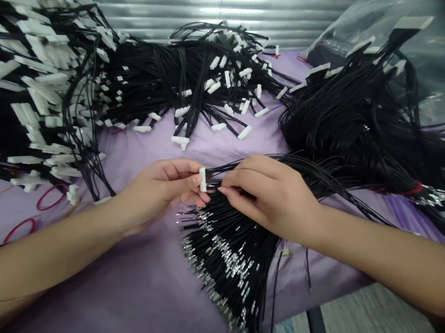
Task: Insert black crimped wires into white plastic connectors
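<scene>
Between the thumb and fingers of my left hand (pixel 169 185) is a small white connector housing (pixel 203 179), held upright. Several black wires run from its right side toward my right hand (pixel 275 195). My right hand is closed in a pinch just right of the housing, on a thin black wire (pixel 215 183) whose tip lies close to the housing. Under both hands a fanned bundle of black wires (pixel 232 261) with bare metal terminals spreads across the cloth. My right palm hides part of that bundle.
A purple cloth (pixel 141 302) covers the table. Heaped wire harnesses (pixel 31 91) with white connectors stand at left, more harnesses (pixel 181 80) lie at the back, and a tied wire bundle (pixel 344 111) is at right beside a clear plastic bag (pixel 368 8). Rubber bands (pixel 52 197) lie at left.
</scene>
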### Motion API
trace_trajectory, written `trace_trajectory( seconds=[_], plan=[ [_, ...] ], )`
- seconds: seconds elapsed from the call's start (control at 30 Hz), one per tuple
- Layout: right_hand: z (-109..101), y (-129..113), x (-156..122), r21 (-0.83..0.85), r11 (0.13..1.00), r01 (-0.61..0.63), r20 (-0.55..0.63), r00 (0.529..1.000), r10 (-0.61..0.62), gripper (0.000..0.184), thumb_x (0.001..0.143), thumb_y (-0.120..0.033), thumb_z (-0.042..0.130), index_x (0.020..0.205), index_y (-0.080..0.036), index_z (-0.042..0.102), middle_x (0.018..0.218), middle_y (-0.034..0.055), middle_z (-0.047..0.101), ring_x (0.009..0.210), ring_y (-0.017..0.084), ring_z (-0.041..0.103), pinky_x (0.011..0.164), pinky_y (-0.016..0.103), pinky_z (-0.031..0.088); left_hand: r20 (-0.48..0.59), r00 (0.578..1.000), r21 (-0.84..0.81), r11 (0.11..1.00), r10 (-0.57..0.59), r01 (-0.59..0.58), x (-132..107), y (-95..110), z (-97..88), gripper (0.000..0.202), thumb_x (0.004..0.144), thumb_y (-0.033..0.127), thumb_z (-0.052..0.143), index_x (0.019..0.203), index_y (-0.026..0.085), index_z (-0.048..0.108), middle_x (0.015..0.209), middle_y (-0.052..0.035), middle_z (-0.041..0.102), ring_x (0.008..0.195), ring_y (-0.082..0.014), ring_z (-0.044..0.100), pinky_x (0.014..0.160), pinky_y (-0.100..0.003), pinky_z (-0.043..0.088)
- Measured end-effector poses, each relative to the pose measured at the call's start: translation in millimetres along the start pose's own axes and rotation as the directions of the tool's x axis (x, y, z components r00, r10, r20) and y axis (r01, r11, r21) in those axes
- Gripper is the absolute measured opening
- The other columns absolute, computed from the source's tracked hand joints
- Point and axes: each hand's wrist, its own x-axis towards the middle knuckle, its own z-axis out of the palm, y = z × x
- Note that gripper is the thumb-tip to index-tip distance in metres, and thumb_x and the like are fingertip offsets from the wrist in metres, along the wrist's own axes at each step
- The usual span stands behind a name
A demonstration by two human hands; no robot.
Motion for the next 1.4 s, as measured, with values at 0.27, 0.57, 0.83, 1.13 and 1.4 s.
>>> trace_trajectory(
  seconds=[0.27, 0.57, 0.83, 1.13, 1.4],
  plan=[
    [5.2, -2.1, 3.2, -0.048, 0.997, -0.065, 0.068, 0.995, 0.068, 0.021, 0.088, -0.017, 0.044, 0.078, -0.009, 0.061, 0.075, 0.0075, 0.06, 0.072, 0.015, 0.052, 0.068, 0.028, 0.044, -0.021, 1.0, 0.023, 1.0, -0.001, 0.001, 0.5, -0.5, 1.4, 0.012, 0.077, 0.022, 0.063, 0.086, 0.014, 0.064, 0.07, -0.0004, 0.066, 0.063, -0.0061, 0.062, 0.06, -0.013, 0.052],
    [0.7, -4.8, 3.8, -0.085, 0.99, -0.115, 0.174, 0.976, 0.128, 0.022, 0.088, -0.019, 0.045, 0.081, -0.008, 0.062, 0.077, 0.0077, 0.06, 0.074, 0.018, 0.054, 0.069, 0.03, 0.042, -0.031, 0.999, 0.067, 0.998, 0.02, -0.018, 0.4, -1.3, 3.2, 0.011, 0.077, 0.021, 0.063, 0.085, 0.014, 0.064, 0.071, -0.0002, 0.067, 0.065, -0.0062, 0.064, 0.062, -0.012, 0.054],
    [-1.2, -3.1, 9.4, -0.065, 0.977, -0.203, 0.27, 0.939, 0.213, 0.017, 0.087, -0.018, 0.049, 0.082, -0.008, 0.062, 0.078, 0.0071, 0.061, 0.074, 0.018, 0.055, 0.067, 0.029, 0.04, -0.082, 0.996, 0.136, 0.99, 0.035, -0.024, 0.1, 0.1, 7.0, 0.012, 0.075, 0.022, 0.065, 0.082, 0.012, 0.064, 0.071, -0.0003, 0.067, 0.065, -0.0069, 0.065, 0.062, -0.012, 0.055],
    [-1.5, 2.5, 9.6, 0.077, 0.967, -0.242, 0.266, 0.94, 0.214, 0.016, 0.087, -0.02, 0.05, 0.083, -0.01, 0.061, 0.079, 0.0037, 0.059, 0.074, 0.013, 0.052, 0.067, 0.024, 0.038, -0.069, 0.996, 0.103, 0.994, 0.051, -0.044, 0.3, -1.4, 7.9, 0.01, 0.076, 0.018, 0.063, 0.083, 0.012, 0.065, 0.071, -0.0005, 0.067, 0.065, -0.0063, 0.065, 0.062, -0.012, 0.054],
    [-5.3, 5.4, 12.6, 0.15, 0.943, -0.297, 0.337, 0.912, 0.233, 0.01, 0.085, -0.018, 0.053, 0.081, -0.013, 0.061, 0.075, -0.0002, 0.059, 0.069, 0.009, 0.051, 0.064, 0.021, 0.036, -0.065, 0.996, 0.093, 0.994, 0.064, -0.058, 0.0, -1.8, 9.5, 0.011, 0.075, 0.015, 0.062, 0.085, 0.012, 0.066, 0.069, -0.0014, 0.067, 0.062, -0.0078, 0.065, 0.059, -0.015, 0.054]
  ],
)
